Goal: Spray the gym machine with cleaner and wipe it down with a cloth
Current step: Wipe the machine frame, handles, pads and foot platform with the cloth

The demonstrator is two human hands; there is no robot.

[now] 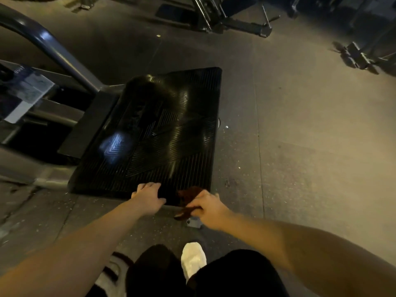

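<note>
The big black ribbed rubber foot plate (162,129) of the gym machine (49,116) lies low on the grey speckled floor (300,146), joined to a curved grey metal bar (64,54) on the left. At its near edge our right hand (209,209) has its fingers curled tight round a crumpled dark red cloth (189,195) — part of it lies on the plate. Our left hand (147,199) rests just beside on the same edge — fingers laid loosely on the rubber, holding nothing.

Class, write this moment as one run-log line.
step: wipe | left hand: rests on ribbed footplate | right hand: grips brown cloth at near edge
</note>
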